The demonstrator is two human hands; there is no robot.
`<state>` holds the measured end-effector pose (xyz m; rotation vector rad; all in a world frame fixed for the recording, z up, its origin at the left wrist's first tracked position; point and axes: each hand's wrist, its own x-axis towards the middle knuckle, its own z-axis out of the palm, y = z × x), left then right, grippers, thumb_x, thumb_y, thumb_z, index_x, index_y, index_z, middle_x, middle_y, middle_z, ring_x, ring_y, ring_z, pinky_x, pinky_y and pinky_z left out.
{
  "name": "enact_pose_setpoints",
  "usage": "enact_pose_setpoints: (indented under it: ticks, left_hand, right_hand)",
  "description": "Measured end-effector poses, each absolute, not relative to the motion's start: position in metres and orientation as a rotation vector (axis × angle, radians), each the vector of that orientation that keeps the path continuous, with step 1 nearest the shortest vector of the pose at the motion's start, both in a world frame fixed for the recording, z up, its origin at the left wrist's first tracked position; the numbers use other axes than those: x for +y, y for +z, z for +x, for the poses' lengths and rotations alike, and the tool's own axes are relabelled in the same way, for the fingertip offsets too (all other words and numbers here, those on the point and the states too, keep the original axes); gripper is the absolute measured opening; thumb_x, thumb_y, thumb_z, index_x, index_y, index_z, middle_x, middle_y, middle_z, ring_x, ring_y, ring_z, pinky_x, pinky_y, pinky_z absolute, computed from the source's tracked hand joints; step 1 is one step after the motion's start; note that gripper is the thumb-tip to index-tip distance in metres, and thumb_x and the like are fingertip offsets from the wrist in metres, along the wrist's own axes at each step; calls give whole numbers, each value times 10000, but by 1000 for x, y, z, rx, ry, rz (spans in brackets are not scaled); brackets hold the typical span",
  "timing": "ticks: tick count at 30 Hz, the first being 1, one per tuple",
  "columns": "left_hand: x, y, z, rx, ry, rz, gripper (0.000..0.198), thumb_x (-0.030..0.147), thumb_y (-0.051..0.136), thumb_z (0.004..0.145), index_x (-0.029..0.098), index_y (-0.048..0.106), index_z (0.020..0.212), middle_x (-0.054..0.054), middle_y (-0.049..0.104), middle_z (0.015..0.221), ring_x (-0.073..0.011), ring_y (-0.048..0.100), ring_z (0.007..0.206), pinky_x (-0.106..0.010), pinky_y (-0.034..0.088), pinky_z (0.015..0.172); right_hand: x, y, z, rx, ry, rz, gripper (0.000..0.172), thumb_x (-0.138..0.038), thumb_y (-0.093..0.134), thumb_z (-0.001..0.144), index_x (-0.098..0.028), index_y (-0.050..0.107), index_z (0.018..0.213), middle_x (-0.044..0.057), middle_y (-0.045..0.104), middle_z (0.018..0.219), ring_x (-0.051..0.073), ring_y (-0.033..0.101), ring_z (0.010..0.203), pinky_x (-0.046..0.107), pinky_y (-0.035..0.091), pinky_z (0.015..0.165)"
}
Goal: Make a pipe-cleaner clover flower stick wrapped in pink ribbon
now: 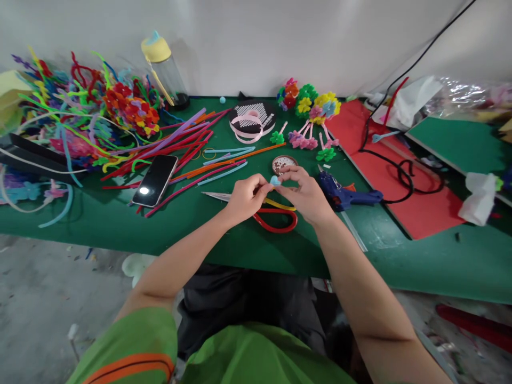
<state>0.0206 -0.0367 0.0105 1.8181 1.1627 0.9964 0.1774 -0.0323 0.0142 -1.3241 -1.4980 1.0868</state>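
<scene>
My left hand and my right hand meet over the front of the table. Their fingertips pinch a small light-blue fuzzy pipe-cleaner piece between them; its exact shape is partly covered by the fingers. Under the hands lie scissors with red handles, blades pointing left. A yellow strip shows between the hands and the red handle; I cannot tell whether it belongs to the scissors. Just behind the fingers sits a small round dish with tiny beads. A blue glue gun rests right of my right hand.
Loose pipe cleaners and a phone lie left. Behind are a ribbon roll, pipe-cleaner flowers and a bottle. A colourful heap fills the far left. A black cable crosses a red board.
</scene>
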Motion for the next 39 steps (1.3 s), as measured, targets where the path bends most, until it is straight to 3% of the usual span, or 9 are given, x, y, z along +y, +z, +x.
enact_pose_setpoints:
  ticks: [5, 14, 20, 26, 39]
  left_hand:
    - [-35, 9, 21, 1185, 960, 1878, 229, 320, 480, 828, 165, 464, 660, 31, 501, 511, -75, 473, 455, -199, 337, 462]
    - [-33, 7, 20, 1129, 994, 2074, 191, 263, 487, 828, 170, 451, 665, 63, 407, 502, -55, 377, 446, -187, 306, 465]
    - [-31, 7, 20, 1117, 971, 2100, 134, 212, 486, 827, 175, 470, 699, 58, 473, 534, -65, 441, 478, -188, 352, 502]
    - [-29, 3, 18, 1154, 1031, 2208, 72, 128, 481, 805, 181, 485, 757, 2, 596, 704, -109, 556, 667, -223, 429, 622]
    - [-28, 3, 19, 1046, 1226, 2297, 106, 195, 459, 851, 189, 468, 745, -21, 590, 719, -139, 524, 743, -295, 435, 716]
  right_hand:
    - [-33, 19, 179, -1486, 1118, -1187, 107, -298, 639, 700, -206, 624, 752, 65, 464, 1073, 218, 487, 1079, 321, 493, 742]
    - [-30, 16, 179, -1582, 1164, -1151, 136, -327, 620, 721, -197, 584, 703, 78, 448, 1087, 220, 480, 1076, 328, 494, 738]
    - [-30, 16, 179, -1556, 1245, -1187, 150, -337, 609, 731, -196, 584, 689, 78, 469, 1072, 222, 467, 1085, 351, 489, 763]
    - [-33, 16, 177, -1453, 1385, -1125, 171, -353, 610, 729, -187, 593, 691, 68, 466, 1050, 184, 481, 1045, 344, 463, 821]
    - [-33, 9, 172, -1090, 1590, -1083, 221, -348, 732, 602, -171, 614, 662, 28, 477, 980, 123, 508, 916, 298, 437, 846]
